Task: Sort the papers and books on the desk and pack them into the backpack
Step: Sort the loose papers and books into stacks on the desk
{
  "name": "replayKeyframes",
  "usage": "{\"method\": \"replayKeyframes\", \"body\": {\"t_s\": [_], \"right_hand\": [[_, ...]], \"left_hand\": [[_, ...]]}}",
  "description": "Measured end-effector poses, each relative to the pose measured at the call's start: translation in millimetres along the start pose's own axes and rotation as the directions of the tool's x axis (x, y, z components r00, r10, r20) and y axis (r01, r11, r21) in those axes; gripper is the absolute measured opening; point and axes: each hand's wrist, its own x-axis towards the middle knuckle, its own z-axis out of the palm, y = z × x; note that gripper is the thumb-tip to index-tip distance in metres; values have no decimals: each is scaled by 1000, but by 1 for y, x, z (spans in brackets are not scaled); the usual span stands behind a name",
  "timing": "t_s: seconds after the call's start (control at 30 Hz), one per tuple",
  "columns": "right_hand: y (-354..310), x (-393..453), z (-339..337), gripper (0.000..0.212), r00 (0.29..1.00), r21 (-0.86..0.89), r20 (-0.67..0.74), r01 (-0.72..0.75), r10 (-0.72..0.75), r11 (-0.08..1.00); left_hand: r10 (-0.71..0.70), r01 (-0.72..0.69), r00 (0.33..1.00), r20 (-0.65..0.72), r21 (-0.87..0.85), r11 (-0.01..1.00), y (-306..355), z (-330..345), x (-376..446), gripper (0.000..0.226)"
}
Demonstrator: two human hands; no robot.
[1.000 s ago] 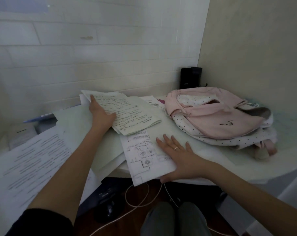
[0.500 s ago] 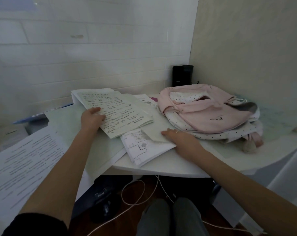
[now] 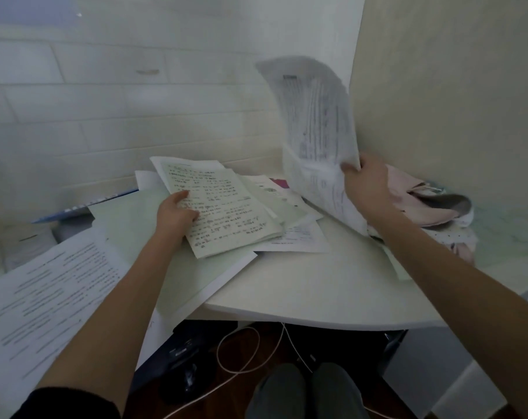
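The right hand (image 3: 366,182), right of centre in the frame, grips a sheaf of printed sheets (image 3: 318,122) by its lower edge, fingers curled round the paper with the thumb on the near face. The sheaf is lifted off the desk (image 3: 311,285) and stands nearly upright, its top bowing toward the upper middle of the frame; the print on it is blurred.

The left hand (image 3: 176,213), at centre, holds a handwritten packet (image 3: 223,207) by its left edge, thumb on top of the page and fingers curled beneath. The packet lies tilted on a spread of loose papers (image 3: 290,234) and a pale green folder (image 3: 135,231).

The pink backpack (image 3: 420,204) lies on the desk at the right, behind the right wrist and partly hidden by the raised sheaf; its opening faces right.

More printed pages (image 3: 47,291) fill the lower left of the frame. A white cable (image 3: 241,355) loops on the floor under the desk, at bottom centre, above the person's knees (image 3: 305,391).
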Motion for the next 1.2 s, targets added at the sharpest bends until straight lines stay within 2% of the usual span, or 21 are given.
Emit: {"method": "replayKeyframes", "body": {"t_s": [0.17, 0.27, 0.3, 0.37, 0.4, 0.43, 0.47, 0.5, 0.57, 0.6, 0.67, 0.73, 0.77, 0.83, 0.93, 1.0, 1.07, 1.1, 1.13, 1.17, 1.2], "right_hand": [[-57, 11, 12, 21, 988, 200, -37, 153, -148, 968], [-89, 14, 13, 10, 991, 406, -53, 136, -125, 904], [-94, 17, 14, 8, 996, 480, -49, 87, -72, 873], [-94, 22, 17, 16, 998, 616, -19, -40, 66, 787], [-91, 22, 20, 24, 992, 665, 14, -105, 128, 739], [-87, 21, 24, 32, 980, 706, 65, -178, 188, 686], [-82, 20, 29, 39, 967, 738, 132, -243, 217, 630], [-75, 17, 39, 44, 948, 759, 203, -309, 243, 573], [-62, 6, 61, 57, 883, 751, 387, -469, 267, 464], [-54, 1, 73, 66, 852, 734, 457, -523, 255, 433], [-50, -12, 92, 62, 789, 712, 583, -612, 197, 344], [-54, -28, 100, 47, 706, 669, 704, -697, 83, 257], [-52, -32, 103, 45, 688, 658, 726, -702, 20, 273], [-49, -35, 103, 50, 660, 618, 747, -644, -82, 450], [-54, -39, 102, 76, 607, 502, 783, -492, -133, 711], [-62, -43, 106, 71, 614, 484, 766, -357, -190, 799], [-72, -47, 112, 75, 630, 450, 739, -201, -237, 870], [-76, -48, 116, 77, 648, 421, 722, -135, -242, 897], [-81, -50, 119, 79, 666, 386, 707, -84, -237, 919], [-87, -53, 121, 79, 684, 359, 693, -52, -229, 932], [-91, -55, 123, 78, 695, 342, 681, -26, -229, 939]], "left_hand": [[7, -6, 1000, 19, -9, 1000, 4, 6, -7, 65], [131, -132, 991, 21, 180, 975, 7, 10, -8, 66], [168, -176, 984, 51, 294, 940, 9, 11, -10, 66], [225, -245, 968, 107, 575, 780, 10, 13, -11, 71], [288, -294, 950, 122, 659, 692, 12, 15, -12, 74], [380, -363, 916, 127, 664, 654, 15, 17, -16, 74], [472, -448, 871, 136, 612, 651, 19, 22, -18, 74], [499, -506, 853, 154, 480, 716, 27, 27, -25, 75], [396, -443, 862, 317, 87, 892, 45, 38, -36, 91], [356, -372, 838, 413, -44, 927, 52, 45, -40, 101], [327, -365, 806, 492, -21, 931, 60, 57, -48, 117], [346, -415, 828, 442, 68, 907, 57, 61, -44, 125], [355, -431, 837, 417, 103, 896, 53, 58, -40, 125], [368, -463, 829, 420, 148, 874, 44, 50, -30, 120], [441, -514, 835, 328, 184, 838, 34, 38, -21, 81], [459, -513, 845, 275, 170, 842, 28, 31, -22, 53], [511, -574, 807, 296, 191, 796, 30, 37, -33, 59], [459, -483, 869, 183, 122, 867, 36, 49, -40, 66], [449, -450, 893, -27, -68, 891, 34, 50, -50, 65], [265, -374, 895, -358, -280, 884, 26, 57, -50, 59], [4, -315, 863, -505, -532, 786, 29, 49, -60, 50]]}}
